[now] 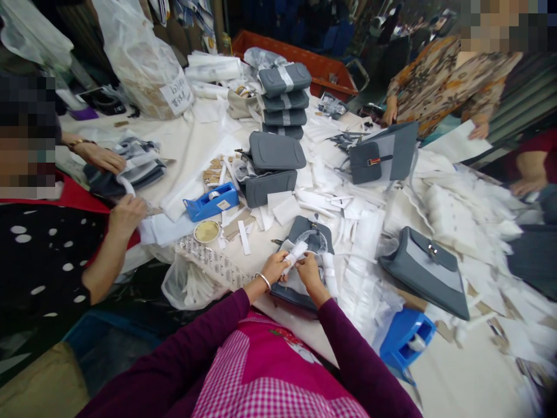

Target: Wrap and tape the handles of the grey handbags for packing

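My left hand (277,268), with a bracelet at the wrist, is closed round a white wrapped roll (296,253). The fingers of my right hand (308,270) pinch at the near end of the same roll; their tips are partly hidden. Beneath both hands lies a grey handbag (300,229), with clear plastic (317,239) by its upper part. A second white wrapped piece (329,273) lies along the bag's right side, beside my right hand. What the roll wraps cannot be made out.
Blue tape dispensers stand at left (213,200) and lower right (407,339), near a round tin (207,231). Grey bags are stacked (285,81) at the back; another bag (426,270) lies right. Co-workers' hands work at left (102,157) and far right (478,126). White packing scraps (456,215) cover the right side.
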A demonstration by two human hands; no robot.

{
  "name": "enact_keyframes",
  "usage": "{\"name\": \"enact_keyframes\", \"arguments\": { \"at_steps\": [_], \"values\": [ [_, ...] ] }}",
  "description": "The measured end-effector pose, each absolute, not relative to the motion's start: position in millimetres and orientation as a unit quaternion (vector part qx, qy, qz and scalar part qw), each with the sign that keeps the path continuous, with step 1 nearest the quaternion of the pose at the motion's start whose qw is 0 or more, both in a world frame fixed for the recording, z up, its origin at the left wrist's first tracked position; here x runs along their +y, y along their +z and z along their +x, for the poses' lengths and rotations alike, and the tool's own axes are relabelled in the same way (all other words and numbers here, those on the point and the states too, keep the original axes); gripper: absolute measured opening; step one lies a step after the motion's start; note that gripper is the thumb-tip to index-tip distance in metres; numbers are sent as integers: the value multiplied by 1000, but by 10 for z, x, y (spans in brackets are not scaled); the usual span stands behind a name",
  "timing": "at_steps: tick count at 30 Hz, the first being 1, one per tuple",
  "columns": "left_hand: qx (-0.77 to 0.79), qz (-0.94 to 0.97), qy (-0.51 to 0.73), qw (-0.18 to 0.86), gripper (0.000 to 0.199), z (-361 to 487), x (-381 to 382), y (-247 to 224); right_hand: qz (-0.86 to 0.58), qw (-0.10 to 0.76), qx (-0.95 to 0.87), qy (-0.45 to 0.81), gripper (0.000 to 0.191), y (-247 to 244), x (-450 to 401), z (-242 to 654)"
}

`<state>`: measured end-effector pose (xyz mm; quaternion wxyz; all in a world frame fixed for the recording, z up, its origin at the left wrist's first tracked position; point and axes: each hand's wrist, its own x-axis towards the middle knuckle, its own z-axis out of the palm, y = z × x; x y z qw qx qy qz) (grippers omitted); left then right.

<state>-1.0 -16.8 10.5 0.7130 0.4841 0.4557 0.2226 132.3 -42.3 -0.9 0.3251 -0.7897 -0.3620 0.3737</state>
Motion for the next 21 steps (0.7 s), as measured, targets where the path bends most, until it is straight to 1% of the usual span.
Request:
{"name": "enact_keyframes", "arguments": {
  "at_steps": [4, 11, 17, 21],
  "values": [
    [447, 474, 232, 722, 21, -26, -145, 92, -790, 347, -353, 361, 43, -11, -457, 1275],
    [456, 489, 229, 707, 27, -11, -157, 91, -798, 393, -312, 334, 44, 78, -627, 1266],
    [485, 521, 222, 666, 32, -10, -174, 105, -766, 446, -281, 368, 55, 130, -687, 1094],
    [483, 550, 220, 645, 29, -28, -189, 185, -737, 486, -252, 397, 54, 102, -603, 997]
  ]
}}
